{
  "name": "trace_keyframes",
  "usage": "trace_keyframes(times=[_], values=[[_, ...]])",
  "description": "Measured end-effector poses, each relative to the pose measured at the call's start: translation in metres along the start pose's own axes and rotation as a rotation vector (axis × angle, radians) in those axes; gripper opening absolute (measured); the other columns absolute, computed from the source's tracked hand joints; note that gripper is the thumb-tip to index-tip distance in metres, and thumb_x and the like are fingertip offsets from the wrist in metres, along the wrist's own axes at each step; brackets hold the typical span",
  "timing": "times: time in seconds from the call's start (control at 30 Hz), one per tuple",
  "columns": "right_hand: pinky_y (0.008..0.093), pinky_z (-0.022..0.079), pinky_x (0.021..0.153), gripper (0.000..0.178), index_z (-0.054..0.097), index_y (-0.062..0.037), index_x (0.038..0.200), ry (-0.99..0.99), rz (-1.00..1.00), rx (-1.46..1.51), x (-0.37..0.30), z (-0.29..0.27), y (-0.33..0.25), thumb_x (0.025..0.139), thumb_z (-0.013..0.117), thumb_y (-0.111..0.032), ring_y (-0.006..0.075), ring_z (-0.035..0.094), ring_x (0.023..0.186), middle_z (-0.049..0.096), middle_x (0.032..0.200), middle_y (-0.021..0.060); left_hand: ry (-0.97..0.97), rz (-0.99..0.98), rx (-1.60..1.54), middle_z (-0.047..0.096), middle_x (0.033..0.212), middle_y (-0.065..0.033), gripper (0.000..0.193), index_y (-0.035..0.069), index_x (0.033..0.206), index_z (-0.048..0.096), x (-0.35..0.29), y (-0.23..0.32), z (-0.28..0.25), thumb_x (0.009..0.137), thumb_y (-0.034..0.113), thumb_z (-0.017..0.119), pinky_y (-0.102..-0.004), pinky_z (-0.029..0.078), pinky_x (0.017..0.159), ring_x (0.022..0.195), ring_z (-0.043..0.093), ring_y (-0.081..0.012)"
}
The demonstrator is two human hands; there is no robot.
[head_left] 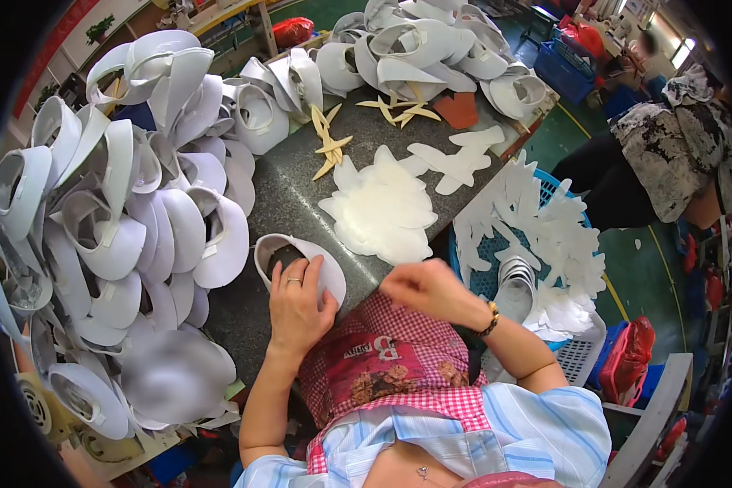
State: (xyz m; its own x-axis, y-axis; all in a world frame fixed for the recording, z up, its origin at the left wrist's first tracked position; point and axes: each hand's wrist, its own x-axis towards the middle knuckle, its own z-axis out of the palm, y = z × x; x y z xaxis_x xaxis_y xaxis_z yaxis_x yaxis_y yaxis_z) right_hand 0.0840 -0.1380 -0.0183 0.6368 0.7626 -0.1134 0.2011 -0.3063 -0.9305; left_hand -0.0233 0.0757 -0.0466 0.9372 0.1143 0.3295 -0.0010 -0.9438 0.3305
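On the dark speckled table, near its front edge, lies a white shoe upper (327,275) with an oval opening. My left hand (297,305) grips it, fingers over the opening's edge and thumb on the upper's right side. To the right, past the table's corner, my right hand (427,290) is raised with its fingers curled and smeared by motion, so whether it holds anything cannot be made out. Just beyond the hands is a pile of thin white soft cutouts (382,207). More loose white cutouts (461,161) lie to its right.
Heaped white shoe uppers (110,236) fill the left side; another heap (423,49) stands at the back. Cream pointed strips (329,142) and a red-brown piece (457,110) lie on the far tabletop. A blue basket (485,248) of white cutouts stands right. Another person (659,146) is beyond.
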Motion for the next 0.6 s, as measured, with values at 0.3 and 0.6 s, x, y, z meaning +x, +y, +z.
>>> trace_keyframes(times=[0.3,0.6], values=[[0.0335,0.049,0.067,0.017,0.065,-0.0014,0.091,0.381,-0.146,-0.399,0.060,-0.080,0.033,0.081,0.063,-0.015,0.0241,0.064,0.075,0.065,0.084,0.0139,0.189,0.024,-0.037,0.060,0.103,-0.0157,0.024,0.001,0.101,0.062,0.028,0.022,-0.008,0.077,0.002,0.064,-0.0418,0.045,0.086,0.098,0.058,-0.0311],[0.0395,0.049,0.079,0.028,0.067,-0.0051,0.094,-0.031,-0.240,-0.787,0.196,-0.086,0.025,0.073,0.067,-0.023,0.0290,0.061,0.092,0.063,0.094,0.0155,-0.167,0.323,0.175,0.060,0.101,-0.0107,0.023,0.006,0.097,0.061,0.112,0.042,0.049,0.078,0.018,0.065,-0.0396,0.047,0.082,0.099,0.058,-0.0280]])
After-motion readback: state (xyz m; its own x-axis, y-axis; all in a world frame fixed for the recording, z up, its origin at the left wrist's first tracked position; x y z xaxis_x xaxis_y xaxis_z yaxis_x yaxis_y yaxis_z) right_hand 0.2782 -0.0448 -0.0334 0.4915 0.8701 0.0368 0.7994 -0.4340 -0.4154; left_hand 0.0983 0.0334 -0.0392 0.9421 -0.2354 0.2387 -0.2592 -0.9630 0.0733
